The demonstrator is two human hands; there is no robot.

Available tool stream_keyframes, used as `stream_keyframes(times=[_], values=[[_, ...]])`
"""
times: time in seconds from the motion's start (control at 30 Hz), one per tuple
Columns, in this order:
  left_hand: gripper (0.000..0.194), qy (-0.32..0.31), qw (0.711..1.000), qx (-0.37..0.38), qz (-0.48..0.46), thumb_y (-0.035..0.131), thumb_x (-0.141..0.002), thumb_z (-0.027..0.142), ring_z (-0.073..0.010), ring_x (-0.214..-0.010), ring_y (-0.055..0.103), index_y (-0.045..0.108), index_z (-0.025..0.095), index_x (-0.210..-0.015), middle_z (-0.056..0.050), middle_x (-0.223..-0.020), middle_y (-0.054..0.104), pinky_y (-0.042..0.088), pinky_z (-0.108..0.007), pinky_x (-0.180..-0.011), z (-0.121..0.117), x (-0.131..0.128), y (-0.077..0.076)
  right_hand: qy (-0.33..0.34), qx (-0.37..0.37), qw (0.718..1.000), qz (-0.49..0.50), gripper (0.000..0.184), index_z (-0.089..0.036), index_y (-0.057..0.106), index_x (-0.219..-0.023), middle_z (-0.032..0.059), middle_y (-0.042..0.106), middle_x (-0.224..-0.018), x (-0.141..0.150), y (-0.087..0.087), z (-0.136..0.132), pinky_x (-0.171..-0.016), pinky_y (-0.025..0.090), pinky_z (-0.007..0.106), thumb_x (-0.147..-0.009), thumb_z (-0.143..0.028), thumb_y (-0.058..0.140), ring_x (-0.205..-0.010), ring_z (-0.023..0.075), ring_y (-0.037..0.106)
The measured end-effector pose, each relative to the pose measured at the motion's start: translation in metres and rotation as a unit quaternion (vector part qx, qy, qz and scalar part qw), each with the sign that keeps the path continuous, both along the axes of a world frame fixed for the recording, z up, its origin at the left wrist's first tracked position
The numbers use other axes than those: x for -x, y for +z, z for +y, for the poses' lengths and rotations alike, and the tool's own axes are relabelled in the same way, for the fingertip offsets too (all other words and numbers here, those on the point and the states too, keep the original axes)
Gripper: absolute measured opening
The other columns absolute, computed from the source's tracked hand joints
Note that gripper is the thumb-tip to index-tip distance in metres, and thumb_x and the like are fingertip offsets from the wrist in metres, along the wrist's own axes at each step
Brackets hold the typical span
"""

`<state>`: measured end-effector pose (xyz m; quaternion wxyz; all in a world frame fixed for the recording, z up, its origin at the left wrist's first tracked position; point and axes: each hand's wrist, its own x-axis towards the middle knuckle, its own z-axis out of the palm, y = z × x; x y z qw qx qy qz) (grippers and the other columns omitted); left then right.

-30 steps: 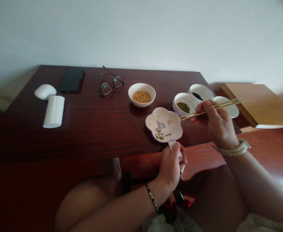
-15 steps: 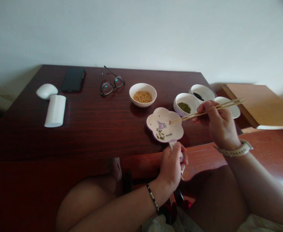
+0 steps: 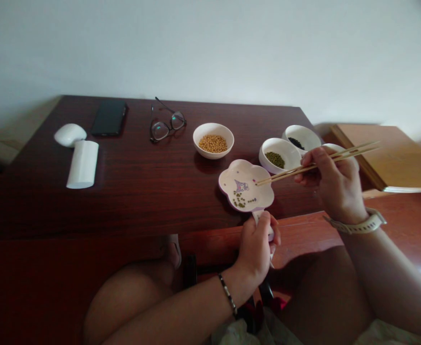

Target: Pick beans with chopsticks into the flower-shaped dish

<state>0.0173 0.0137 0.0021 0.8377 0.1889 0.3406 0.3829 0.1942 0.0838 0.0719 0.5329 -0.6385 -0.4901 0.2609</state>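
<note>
The left hand (image 3: 255, 249) is closed around the handle (image 3: 257, 215) of a white flower-shaped plate (image 3: 228, 179), whose rim overhangs the edge of a dark reddish-brown wooden table (image 3: 124, 201). A few green mung beans (image 3: 239, 199) lie at the plate's 7 o'clock, beside a purple cartoon print (image 3: 241, 186). The right hand (image 3: 334, 184) pinches thin bamboo chopsticks (image 3: 282, 175), their nearly closed tips entering over the plate from 3 o'clock; whether they hold a bean cannot be told. A round white bowl of yellow soybeans (image 3: 213, 128) stands at the plate's 12 o'clock, and a round white bowl of mung beans (image 3: 267, 155) at 2 o'clock.
</note>
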Motion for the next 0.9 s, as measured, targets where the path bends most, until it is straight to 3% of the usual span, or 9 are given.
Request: stream_keyframes(times=[0.43,0.9], values=[[0.050,0.003,1.000,-0.006,0.005,0.068,-0.092,0.068,-0.0092,-0.051,0.036,0.057,0.021,-0.084,0.003,-0.061,0.052,0.020,-0.025,-0.050,-0.0003,0.0012,0.0022,0.017,0.023,0.999,-0.020,0.042,-0.023,0.070,-0.083,0.0006,0.069,-0.068,0.0030,0.0015,-0.0023,-0.055,0.057,0.025,-0.103,-0.060,0.071,-0.058,0.0135,0.067],[0.042,-0.001,1.000,-0.008,0.002,0.064,-0.096,0.061,-0.0089,-0.050,0.035,0.056,0.021,-0.084,0.004,-0.060,0.051,0.018,-0.025,-0.048,-0.0006,-0.0002,-0.0008,0.011,0.030,1.000,-0.002,0.041,-0.024,0.071,-0.083,0.0018,0.069,-0.068,0.0007,-0.0004,0.0007,-0.050,0.055,0.026,-0.101,-0.061,0.072,-0.057,0.0145,0.066]])
